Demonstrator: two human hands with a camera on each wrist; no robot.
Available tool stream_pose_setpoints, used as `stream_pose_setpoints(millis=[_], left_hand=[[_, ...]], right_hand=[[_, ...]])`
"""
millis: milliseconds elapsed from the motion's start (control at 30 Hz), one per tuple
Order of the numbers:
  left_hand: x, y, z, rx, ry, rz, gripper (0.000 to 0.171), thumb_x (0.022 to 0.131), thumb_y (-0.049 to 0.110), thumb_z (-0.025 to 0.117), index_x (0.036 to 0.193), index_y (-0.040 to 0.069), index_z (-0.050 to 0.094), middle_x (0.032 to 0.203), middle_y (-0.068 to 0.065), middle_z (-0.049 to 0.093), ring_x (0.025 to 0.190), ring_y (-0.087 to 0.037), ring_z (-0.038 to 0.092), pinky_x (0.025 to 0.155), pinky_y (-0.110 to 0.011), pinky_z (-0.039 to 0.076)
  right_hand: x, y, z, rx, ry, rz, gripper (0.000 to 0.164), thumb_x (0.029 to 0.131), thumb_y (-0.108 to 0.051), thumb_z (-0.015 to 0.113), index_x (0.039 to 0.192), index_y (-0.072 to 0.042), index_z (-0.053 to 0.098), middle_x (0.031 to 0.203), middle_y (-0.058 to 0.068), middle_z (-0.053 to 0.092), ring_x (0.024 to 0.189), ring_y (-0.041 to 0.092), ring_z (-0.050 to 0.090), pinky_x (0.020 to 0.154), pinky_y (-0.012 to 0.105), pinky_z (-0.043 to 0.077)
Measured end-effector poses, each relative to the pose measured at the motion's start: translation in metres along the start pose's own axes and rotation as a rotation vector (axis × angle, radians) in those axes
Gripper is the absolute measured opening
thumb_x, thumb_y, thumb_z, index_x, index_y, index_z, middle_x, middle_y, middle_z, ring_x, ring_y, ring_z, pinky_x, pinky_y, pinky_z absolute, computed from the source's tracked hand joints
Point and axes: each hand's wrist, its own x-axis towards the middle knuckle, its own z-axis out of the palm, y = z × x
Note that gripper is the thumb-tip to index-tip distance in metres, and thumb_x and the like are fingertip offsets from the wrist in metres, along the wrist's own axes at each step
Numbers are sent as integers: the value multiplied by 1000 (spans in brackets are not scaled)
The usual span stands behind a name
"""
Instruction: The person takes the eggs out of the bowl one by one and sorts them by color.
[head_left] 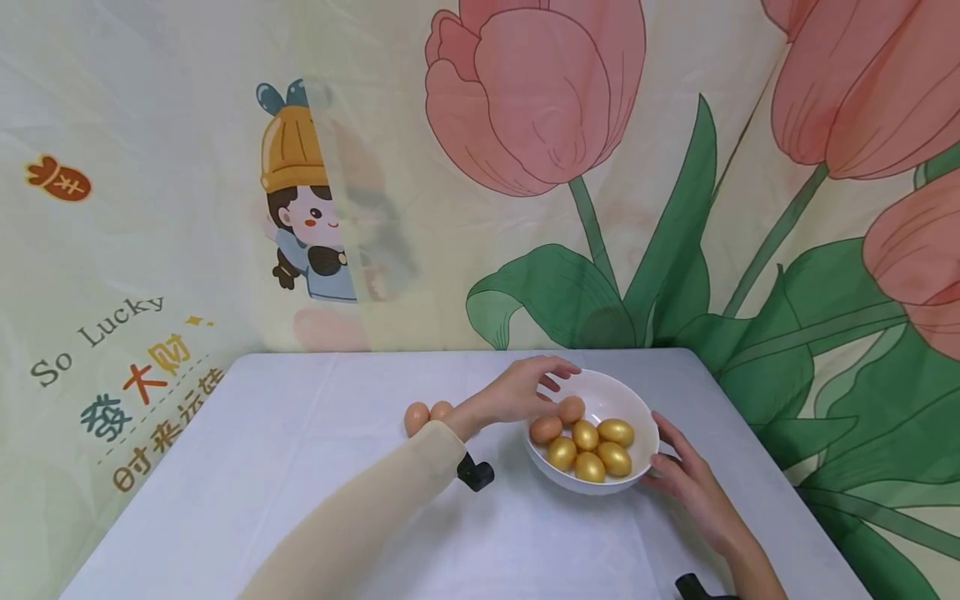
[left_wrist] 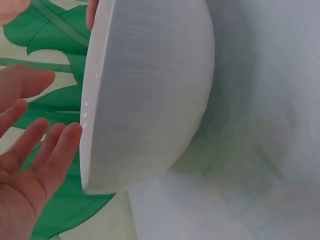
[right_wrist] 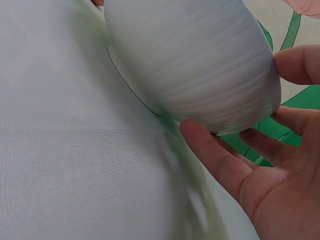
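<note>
A white bowl [head_left: 618, 393] stands on the table, holding several gold eggs [head_left: 589, 467] and two brown eggs [head_left: 546, 430]. My left hand [head_left: 525, 389] hovers at the bowl's left rim, above the brown eggs. In the left wrist view this hand [left_wrist: 35, 160] has its fingers spread apart with nothing between them. My right hand [head_left: 684, 467] holds the bowl's right side. From the right wrist, the thumb and fingers of that hand [right_wrist: 280, 185] are seen bent around the bowl's outer wall [right_wrist: 195, 65]. The eggs are hidden in both wrist views.
Two more brown eggs [head_left: 417, 418] lie on the white tablecloth [head_left: 322, 442] to the left of the bowl, partly behind my left wrist. A printed cloth [head_left: 390, 208] with tulips and a cartoon figure hangs behind the table.
</note>
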Motion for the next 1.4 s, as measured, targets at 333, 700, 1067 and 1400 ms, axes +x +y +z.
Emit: stream_pose_setpoints(millis=[333, 700, 1067, 1400], left_hand=[[19, -6, 25, 34, 17, -122, 53, 97, 12, 77, 147, 16, 61, 145, -9, 62, 123, -25, 66, 93, -24, 58], [30, -8, 41, 165, 28, -219, 48, 97, 10, 77, 142, 19, 65, 142, -9, 61, 119, -21, 62, 99, -30, 57], [43, -15, 57, 331, 39, -185, 46, 89, 4, 83, 132, 18, 71, 128, 0, 68, 116, -14, 57, 105, -25, 50], [48, -21, 61, 441, 65, -135, 35, 98, 30, 79, 131, 20, 73, 114, 6, 74, 106, -9, 62, 102, -22, 48]], right_hand=[[1, 0, 0, -15, 8, 4, 67, 114, -31, 50, 171, -14, 17, 168, 25, 23, 137, 47, 51, 94, 39, 62], [-1, 1, 0, -12, 8, -13, 67, 114, -29, 50, 171, -15, 18, 168, 24, 23, 131, 28, 58, 94, 37, 62], [-1, 2, 0, -6, 6, -12, 67, 114, -29, 50, 171, -15, 18, 169, 25, 21, 128, 19, 60, 93, 37, 63], [-1, -1, 1, -15, 9, -9, 66, 113, -28, 50, 171, -16, 20, 168, 23, 24, 129, 23, 59, 93, 35, 63]])
